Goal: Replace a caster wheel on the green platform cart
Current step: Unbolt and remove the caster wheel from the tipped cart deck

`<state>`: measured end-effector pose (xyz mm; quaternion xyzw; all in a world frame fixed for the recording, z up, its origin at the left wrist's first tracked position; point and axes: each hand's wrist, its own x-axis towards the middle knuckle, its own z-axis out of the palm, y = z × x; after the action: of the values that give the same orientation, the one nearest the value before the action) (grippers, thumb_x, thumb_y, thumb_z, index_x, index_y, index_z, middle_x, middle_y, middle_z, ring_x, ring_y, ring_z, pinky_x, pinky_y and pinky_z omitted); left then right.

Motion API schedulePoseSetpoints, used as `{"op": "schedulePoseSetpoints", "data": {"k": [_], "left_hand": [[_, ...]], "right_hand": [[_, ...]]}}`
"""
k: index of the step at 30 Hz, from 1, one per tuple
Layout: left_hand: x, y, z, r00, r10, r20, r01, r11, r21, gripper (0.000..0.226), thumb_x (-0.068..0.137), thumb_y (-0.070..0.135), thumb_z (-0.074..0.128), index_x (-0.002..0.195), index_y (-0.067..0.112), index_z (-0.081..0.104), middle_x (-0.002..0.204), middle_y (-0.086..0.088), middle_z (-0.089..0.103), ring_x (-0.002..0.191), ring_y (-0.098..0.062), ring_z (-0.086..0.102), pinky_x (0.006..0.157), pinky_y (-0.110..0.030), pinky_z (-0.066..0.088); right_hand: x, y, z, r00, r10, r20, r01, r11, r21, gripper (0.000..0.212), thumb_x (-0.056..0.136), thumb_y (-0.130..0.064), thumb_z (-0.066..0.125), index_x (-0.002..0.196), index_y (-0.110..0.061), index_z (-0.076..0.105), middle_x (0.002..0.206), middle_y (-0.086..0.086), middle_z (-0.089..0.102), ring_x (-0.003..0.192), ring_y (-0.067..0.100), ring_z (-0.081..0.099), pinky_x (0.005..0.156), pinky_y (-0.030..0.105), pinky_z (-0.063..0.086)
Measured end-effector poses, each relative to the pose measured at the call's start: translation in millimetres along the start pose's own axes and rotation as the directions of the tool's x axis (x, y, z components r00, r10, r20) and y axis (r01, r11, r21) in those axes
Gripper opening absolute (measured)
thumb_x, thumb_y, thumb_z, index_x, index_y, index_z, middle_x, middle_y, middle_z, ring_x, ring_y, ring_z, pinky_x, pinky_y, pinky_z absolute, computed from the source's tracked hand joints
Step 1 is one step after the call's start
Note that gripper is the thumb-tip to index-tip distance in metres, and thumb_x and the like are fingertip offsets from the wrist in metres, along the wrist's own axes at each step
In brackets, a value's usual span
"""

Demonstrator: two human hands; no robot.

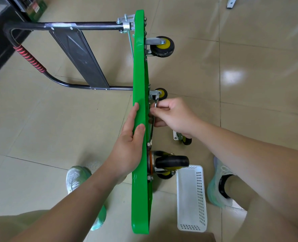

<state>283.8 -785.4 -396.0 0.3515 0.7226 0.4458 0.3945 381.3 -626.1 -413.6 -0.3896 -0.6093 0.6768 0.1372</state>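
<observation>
While the green platform cart [140, 81] stands on edge on the tiled floor [57, 130], the left hand [127, 145] presses flat against its deck, thumb along the rim. The right hand [172, 116] pinches a wrench [151, 132] at the underside. A loose caster [184, 138] lies below the right wrist.

Left hand [129, 137] flat, fingers straight, right hand [172, 114] curled, pinching grip on wrench [151, 131]

— Where's the platform cart [139, 84]?
— On its edge on the floor [249, 84], handle [27, 58] sticking out left, mounted casters [160, 46] facing right.
— And the loose caster [184, 139]?
— On the floor right of the cart, just behind the basket [191, 198].
</observation>
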Motion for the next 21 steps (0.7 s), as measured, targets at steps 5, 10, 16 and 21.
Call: {"op": "schedulePoseSetpoints", "data": {"k": [5,10,16,21], "left_hand": [[-1,3,-1,1.000,-0.013,-0.005,0.013,1.000,0.007,0.056,0.111,0.027,0.035,0.157,0.053,0.017,0.161,0.026,0.028,0.147,0.010,0.026,0.123,-0.017,0.019],[1,0,0,1.000,-0.018,-0.007,0.018,1.000,0.014,0.057,0.111,0.027,0.036,0.157,0.055,0.017,0.160,0.026,0.029,0.144,0.012,0.027,0.104,0.003,0.019],[3,-6,-2,1.000,-0.011,-0.007,0.011,1.000,0.017,0.057,0.111,0.027,0.037,0.154,0.059,0.018,0.160,0.025,0.031,0.142,0.015,0.029,0.106,0.000,0.021],[4,-7,-4,1.000,-0.026,0.004,0.026,0.999,0.028,0.057,0.111,0.032,0.036,0.153,0.064,0.015,0.159,0.028,0.030,0.132,0.024,0.033,0.100,0.001,0.023]], "right_hand": [[20,1,-9,0.995,0.096,-0.023,-0.096,0.995,0.024,0.013,0.098,-0.014,0.064,0.096,-0.003,0.071,0.101,0.021,0.074,0.085,0.029,0.076,0.078,0.037,0.063],[33,15,-3,0.983,0.165,0.080,-0.167,0.986,0.020,0.026,0.099,-0.016,0.063,0.110,0.007,0.067,0.108,0.026,0.072,0.093,0.038,0.074,0.086,0.044,0.061],[38,18,1,0.970,0.206,0.126,-0.215,0.975,0.055,0.027,0.099,-0.013,0.062,0.120,0.003,0.067,0.112,0.020,0.073,0.094,0.035,0.074,0.083,0.039,0.061],[28,11,1,0.975,0.165,0.151,-0.183,0.976,0.116,0.022,0.098,-0.011,0.063,0.116,-0.001,0.070,0.105,0.015,0.075,0.083,0.024,0.074,0.074,0.029,0.061]]}}
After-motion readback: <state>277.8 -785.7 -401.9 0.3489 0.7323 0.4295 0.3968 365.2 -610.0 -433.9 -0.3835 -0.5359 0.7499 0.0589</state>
